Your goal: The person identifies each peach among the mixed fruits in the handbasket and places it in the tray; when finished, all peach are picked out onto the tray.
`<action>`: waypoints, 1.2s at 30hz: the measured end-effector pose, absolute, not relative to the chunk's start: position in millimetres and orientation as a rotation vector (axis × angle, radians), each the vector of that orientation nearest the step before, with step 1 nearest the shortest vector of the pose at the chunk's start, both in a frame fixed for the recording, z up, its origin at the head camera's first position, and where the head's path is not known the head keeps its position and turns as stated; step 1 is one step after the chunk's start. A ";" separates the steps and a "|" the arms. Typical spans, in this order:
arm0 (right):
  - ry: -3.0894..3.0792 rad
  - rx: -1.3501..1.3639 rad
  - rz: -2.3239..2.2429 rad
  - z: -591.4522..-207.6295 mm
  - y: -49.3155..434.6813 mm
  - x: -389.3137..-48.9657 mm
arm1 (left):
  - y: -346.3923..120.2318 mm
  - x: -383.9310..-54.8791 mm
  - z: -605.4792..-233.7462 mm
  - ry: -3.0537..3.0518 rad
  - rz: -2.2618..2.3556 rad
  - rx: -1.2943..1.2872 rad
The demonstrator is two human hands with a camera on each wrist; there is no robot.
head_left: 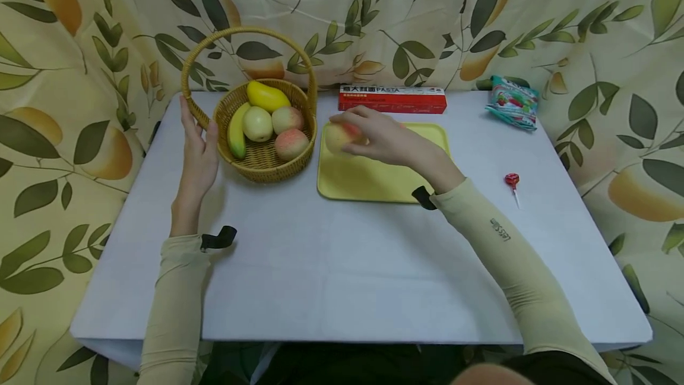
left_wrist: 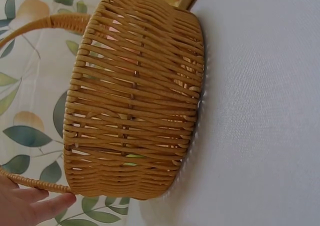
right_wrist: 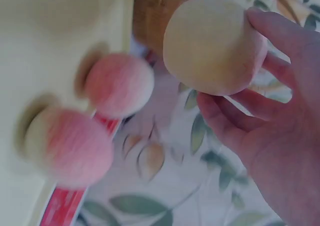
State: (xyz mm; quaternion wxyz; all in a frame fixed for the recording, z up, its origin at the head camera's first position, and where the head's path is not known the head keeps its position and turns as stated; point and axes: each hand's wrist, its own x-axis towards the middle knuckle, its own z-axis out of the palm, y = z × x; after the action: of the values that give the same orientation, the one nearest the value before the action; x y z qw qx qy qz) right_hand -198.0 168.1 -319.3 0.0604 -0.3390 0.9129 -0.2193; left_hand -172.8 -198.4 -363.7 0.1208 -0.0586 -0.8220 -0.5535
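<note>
My right hand (head_left: 382, 138) holds a pale yellow and pink peach (right_wrist: 212, 46) between thumb and fingers, over the left part of the yellow tray (head_left: 369, 186). Two more pink peaches, one nearer (right_wrist: 75, 148) and one farther (right_wrist: 120, 85), lie on the tray in the right wrist view; the hand mostly hides them in the head view. At the left, my left hand (head_left: 198, 153) holds the base of the handle (head_left: 193, 109) of a wicker basket (head_left: 264, 174). Inside the basket are a banana (head_left: 236, 132), a yellow mango-shaped fruit (head_left: 267, 97), a pale green round fruit (head_left: 257, 123) and two peaches (head_left: 291, 144).
A red pasta box (head_left: 392, 101) lies behind the tray at the table's back edge. A teal candy bag (head_left: 513, 103) sits at the back right corner, with a red lollipop (head_left: 512, 180) nearer on the white tablecloth (head_left: 342, 278). Patterned curtain hangs close around the table.
</note>
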 end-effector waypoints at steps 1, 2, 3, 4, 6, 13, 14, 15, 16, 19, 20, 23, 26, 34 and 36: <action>2.769 -0.997 -0.667 -318.8 175.4 -195.8 | -198.4 -172.7 -363.4 -2.399 -1.618 -0.170; 2.775 -0.965 -0.668 -318.1 182.6 -193.6 | -198.4 -172.6 -363.3 -2.398 -1.618 -0.167; 2.776 -0.935 -0.670 -317.2 189.5 -191.4 | -198.4 -172.5 -363.1 -2.398 -1.617 -0.168; 2.779 -0.905 -0.666 -316.3 196.1 -189.3 | -198.3 -172.3 -363.0 -2.399 -1.616 -0.169; 2.778 -0.848 -0.657 -314.3 208.1 -185.0 | -198.5 -171.8 -363.1 -2.400 -1.615 -0.166; 2.787 -0.731 -0.622 -311.1 248.9 -177.3 | -197.7 -171.5 -358.6 -2.407 -1.620 -0.141; 2.785 -0.701 -0.620 -312.3 255.9 -176.7 | -197.5 -171.3 -358.3 -2.406 -1.623 -0.143; 2.786 -0.673 -0.620 -314.3 263.4 -176.5 | -197.4 -170.9 -358.5 -2.408 -1.626 -0.142; 2.784 -0.644 -0.630 -316.5 270.9 -176.0 | -197.4 -170.3 -358.7 -2.411 -1.630 -0.143; 2.769 -0.541 -0.689 -324.3 293.4 -174.5 | -197.4 -167.9 -359.8 -2.421 -1.639 -0.149; 2.763 -0.510 -0.717 -326.9 300.6 -174.6 | -197.2 -166.9 -360.0 -2.424 -1.639 -0.152; 2.749 -0.440 -0.770 -335.3 316.3 -178.6 | -198.7 -163.9 -362.2 -2.426 -1.630 -0.164; 2.757 -0.406 -0.763 -340.5 324.4 -187.2 | -199.3 -163.2 -363.5 -2.417 -1.631 -0.174; 2.745 -0.323 -0.674 -354.8 326.9 -205.3 | -198.7 -164.4 -360.7 -2.410 -1.641 -0.175; 2.738 -0.311 -0.664 -358.4 327.0 -207.2 | -198.5 -164.4 -359.5 -2.408 -1.640 -0.182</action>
State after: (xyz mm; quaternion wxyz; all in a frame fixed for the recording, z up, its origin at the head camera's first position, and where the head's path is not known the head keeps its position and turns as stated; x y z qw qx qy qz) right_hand -207.2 327.0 -358.4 0.1528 -0.1085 0.9546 -0.2314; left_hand -164.4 -198.5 -359.5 0.1113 -0.0620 -0.8198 -0.5583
